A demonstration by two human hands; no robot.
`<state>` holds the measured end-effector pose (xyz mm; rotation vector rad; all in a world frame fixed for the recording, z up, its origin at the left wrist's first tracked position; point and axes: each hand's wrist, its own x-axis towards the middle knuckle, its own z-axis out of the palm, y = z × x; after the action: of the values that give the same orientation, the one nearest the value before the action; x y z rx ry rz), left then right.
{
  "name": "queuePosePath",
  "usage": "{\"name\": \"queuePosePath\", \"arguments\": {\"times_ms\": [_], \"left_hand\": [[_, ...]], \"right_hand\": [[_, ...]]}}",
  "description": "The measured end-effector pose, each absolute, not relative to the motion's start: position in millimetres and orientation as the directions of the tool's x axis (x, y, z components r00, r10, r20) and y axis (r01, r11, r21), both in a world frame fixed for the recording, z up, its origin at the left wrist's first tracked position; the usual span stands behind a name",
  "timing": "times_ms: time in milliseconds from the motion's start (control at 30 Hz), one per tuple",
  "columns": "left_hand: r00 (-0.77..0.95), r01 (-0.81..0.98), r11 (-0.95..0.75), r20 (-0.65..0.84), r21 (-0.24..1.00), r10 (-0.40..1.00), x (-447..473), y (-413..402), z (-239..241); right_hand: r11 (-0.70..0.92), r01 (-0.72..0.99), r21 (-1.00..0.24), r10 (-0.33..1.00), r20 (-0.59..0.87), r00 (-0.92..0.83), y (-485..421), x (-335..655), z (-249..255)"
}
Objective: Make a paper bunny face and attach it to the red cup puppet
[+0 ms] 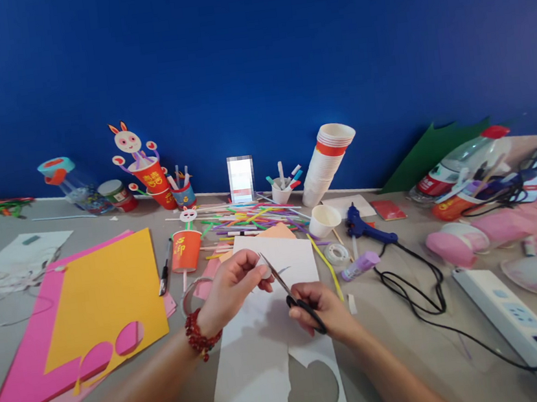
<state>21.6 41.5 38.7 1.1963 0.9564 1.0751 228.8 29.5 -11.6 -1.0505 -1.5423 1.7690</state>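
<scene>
My left hand [242,274] pinches a small piece of white paper [265,270] between thumb and fingers, above the middle of the table. In my right hand [321,308] is a pair of black-handled scissors [304,307], its blades pointing up and left. The blade tips lie right beside the paper piece; whether they are cutting into it I cannot tell. Below both hands lies a white sheet of paper [258,378] with a rounded cut-out at its lower right. A red paper cup [187,250] with a small rabbit face stands left of my left hand.
Yellow card [109,299] and pink card [21,381] lie at left. Behind are coloured sticks [251,216], a leaning stack of paper cups [325,164] and a lit phone [241,178]. A blue glue gun [370,229], its cord, a glue stick [361,266] and a power strip [511,308] occupy the right.
</scene>
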Motion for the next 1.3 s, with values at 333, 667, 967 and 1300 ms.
{"name": "queuePosePath", "arguments": {"times_ms": [333,667,967,1300], "left_hand": [[0.239,-0.163,0.049,-0.009,0.985,0.971,20.9,42.1,40.2],[0.238,-0.163,0.044,-0.004,0.986,0.971,20.3,41.7,40.2],[0.238,-0.13,0.021,0.011,0.991,0.971,18.0,41.4,40.2],[0.222,-0.096,0.0,0.021,0.995,0.975,16.4,42.0,38.6]], "right_hand": [[-0.159,0.092,-0.983,0.831,-0.184,-0.525,29.4,228.9,-10.1],[-0.125,0.106,-0.986,0.837,-0.162,-0.523,30.4,230.1,-13.4],[-0.112,0.113,-0.987,0.841,-0.155,-0.518,30.7,231.3,-12.1],[-0.099,0.118,-0.988,0.841,-0.146,-0.522,30.7,231.8,-11.4]]}}
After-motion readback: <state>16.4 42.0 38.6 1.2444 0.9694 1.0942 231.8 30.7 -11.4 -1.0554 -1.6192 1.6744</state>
